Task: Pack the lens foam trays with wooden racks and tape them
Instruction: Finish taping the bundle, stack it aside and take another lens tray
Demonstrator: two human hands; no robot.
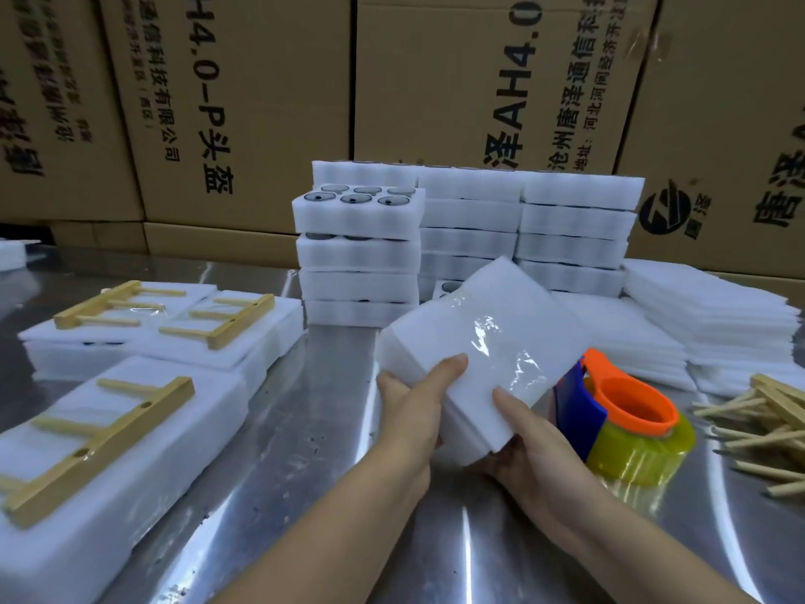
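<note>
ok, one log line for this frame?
left hand: holds foam pack | right hand: holds pack | clear tape on top | tape dispenser: on table

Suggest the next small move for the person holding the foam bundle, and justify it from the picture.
Probably set the foam bundle down with the finished packs on the left. Both hands, left and right, grip it, clear tape already shines across it, and the tape dispenser lies unused.

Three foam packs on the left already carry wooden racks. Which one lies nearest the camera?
The front-left pack, at the picture's lower left edge. Its rack looks largest; the other two packs sit side by side behind it.
</note>
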